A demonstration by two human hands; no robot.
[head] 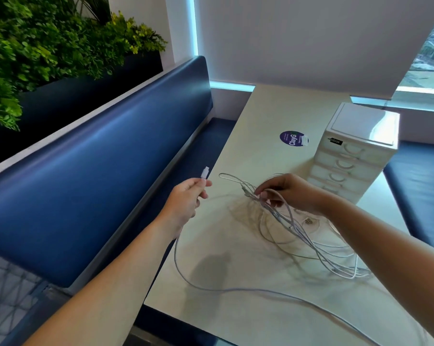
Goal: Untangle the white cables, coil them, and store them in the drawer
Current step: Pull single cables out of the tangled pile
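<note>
Currently left hand (186, 198) pinches one cable's plug end (204, 174) off the counter (261, 116) edge; right hand (289, 193) grips the tangled white cables (310, 240) above the counter, beside the closed drawer unit (353, 156).

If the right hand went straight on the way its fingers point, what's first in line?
Besides the white cables the right hand pinches, probably the left hand gripping a plug; depth is unclear, so it may miss and reach the blue bench backrest.
</note>
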